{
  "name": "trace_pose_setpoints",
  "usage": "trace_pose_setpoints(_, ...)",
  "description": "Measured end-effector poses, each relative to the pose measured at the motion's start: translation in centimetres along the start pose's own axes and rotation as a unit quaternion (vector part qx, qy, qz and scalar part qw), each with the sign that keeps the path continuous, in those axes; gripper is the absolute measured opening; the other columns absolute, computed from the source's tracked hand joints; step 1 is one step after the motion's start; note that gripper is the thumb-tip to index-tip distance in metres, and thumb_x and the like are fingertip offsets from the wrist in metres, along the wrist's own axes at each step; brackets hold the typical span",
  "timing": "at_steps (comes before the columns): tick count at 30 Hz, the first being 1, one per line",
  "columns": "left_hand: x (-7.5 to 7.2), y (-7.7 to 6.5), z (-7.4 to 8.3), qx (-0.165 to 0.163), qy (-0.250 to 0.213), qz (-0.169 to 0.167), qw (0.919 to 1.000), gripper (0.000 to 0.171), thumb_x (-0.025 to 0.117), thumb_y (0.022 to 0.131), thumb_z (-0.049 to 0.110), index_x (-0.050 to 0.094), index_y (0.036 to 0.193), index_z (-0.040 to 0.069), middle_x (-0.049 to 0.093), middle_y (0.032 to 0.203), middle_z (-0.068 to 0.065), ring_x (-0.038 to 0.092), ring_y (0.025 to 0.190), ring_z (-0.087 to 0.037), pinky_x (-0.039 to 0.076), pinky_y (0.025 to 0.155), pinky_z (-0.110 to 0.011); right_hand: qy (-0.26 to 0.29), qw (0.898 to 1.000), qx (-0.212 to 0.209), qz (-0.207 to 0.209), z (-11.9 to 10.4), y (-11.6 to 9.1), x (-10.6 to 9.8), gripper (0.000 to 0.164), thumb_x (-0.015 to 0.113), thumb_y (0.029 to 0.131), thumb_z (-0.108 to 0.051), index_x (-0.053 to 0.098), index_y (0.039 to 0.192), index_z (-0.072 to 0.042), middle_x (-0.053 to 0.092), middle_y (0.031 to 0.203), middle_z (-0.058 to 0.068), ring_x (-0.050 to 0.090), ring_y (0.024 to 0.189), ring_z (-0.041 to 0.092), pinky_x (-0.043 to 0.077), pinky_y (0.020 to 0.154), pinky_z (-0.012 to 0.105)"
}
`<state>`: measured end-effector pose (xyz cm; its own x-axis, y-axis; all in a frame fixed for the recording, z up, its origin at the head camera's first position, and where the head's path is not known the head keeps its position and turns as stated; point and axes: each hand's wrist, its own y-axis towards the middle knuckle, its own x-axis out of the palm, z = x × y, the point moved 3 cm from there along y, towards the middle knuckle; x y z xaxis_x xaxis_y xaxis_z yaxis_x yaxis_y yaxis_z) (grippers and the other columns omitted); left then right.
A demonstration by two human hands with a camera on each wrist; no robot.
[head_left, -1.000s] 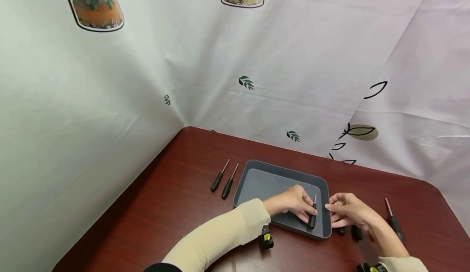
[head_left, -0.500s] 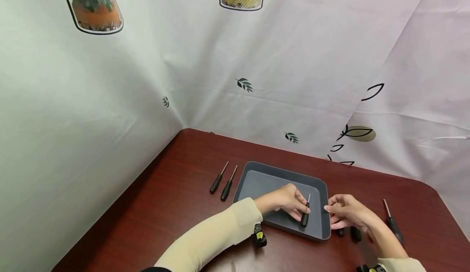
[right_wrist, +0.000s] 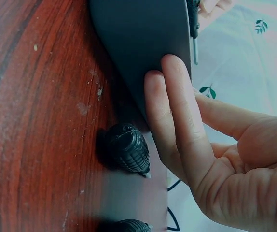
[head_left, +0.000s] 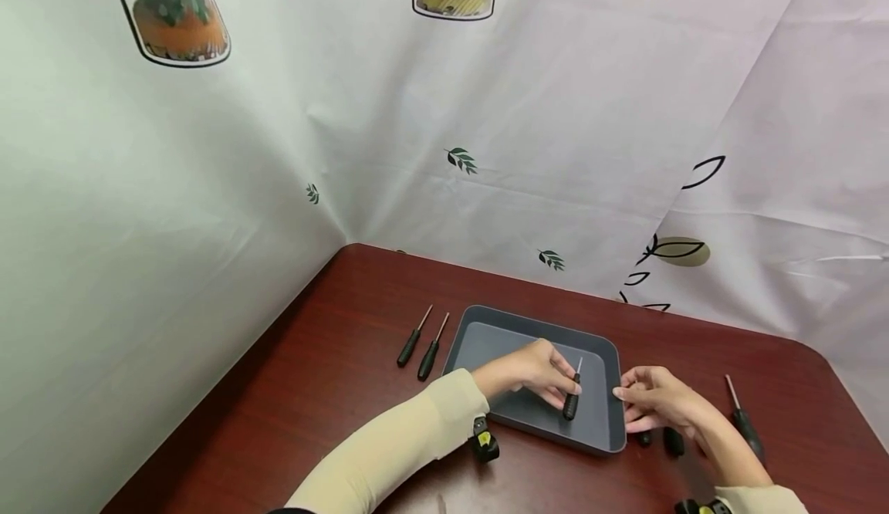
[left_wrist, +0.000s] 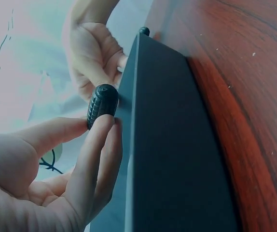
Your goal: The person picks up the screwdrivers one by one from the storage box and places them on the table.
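Observation:
My left hand pinches a screwdriver by its ribbed black handle, over the right part of a grey tray. The shaft points toward the back of the table. In the left wrist view the thumb and fingertips close on the handle, beside the tray's near wall. My right hand pinches the tray's right rim, thumb at the inner side. Two of its fingers lie flat along the outer wall in the right wrist view.
Two screwdrivers lie left of the tray on the red-brown table. Further right lies another screwdriver. Black handles show beside my right hand. A printed white cloth hangs behind the table.
My left hand has shifted left over the tray with the screwdriver, and slightly toward the back. My right hand keeps its hold on the rim.

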<state>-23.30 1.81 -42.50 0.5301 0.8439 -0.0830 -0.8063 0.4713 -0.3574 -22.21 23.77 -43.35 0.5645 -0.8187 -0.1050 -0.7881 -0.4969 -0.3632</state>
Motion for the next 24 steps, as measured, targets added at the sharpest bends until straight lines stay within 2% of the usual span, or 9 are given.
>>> trace_pose_setpoints(8,-1.7,-0.5,0.5,0.007,-0.008,-0.009,0.9999,0.012,0.074,0.085,-0.008,0.069,0.096,-0.007,0.069,0.082,-0.014,0.073,0.071,-0.032,0.064,0.061,-0.035,-0.002,1.0,0.001,-0.001,-0.3,0.1,0.0,0.024,0.06,0.1,-0.008,0.048,0.109,0.011,0.065,0.084,0.014,0.071,0.07,0.023,0.064,0.067,0.041)
trace_pose_setpoints(14,-2.7,-0.8,0.8,0.006,-0.002,-0.016,0.9999,0.012,0.074,0.086,-0.006,0.069,0.098,-0.006,0.07,0.082,-0.013,0.072,0.069,-0.028,0.064,0.062,-0.034,-0.003,1.0,-0.001,-0.003,-0.4,0.1,-0.1,0.025,0.059,0.1,-0.008,0.047,0.109,0.012,0.064,0.084,0.013,0.071,0.07,0.022,0.064,0.067,0.041)
trace_pose_setpoints(24,-5.4,-1.9,0.9,0.014,0.017,-0.015,0.9997,0.02,0.074,0.088,-0.001,0.071,0.107,-0.005,0.073,0.085,-0.012,0.072,0.069,-0.023,0.064,0.07,-0.038,-0.002,1.0,0.004,-0.003,-0.3,-0.1,0.0,0.022,0.059,0.101,-0.008,0.048,0.108,0.011,0.063,0.084,0.012,0.07,0.07,0.021,0.064,0.067,0.041)
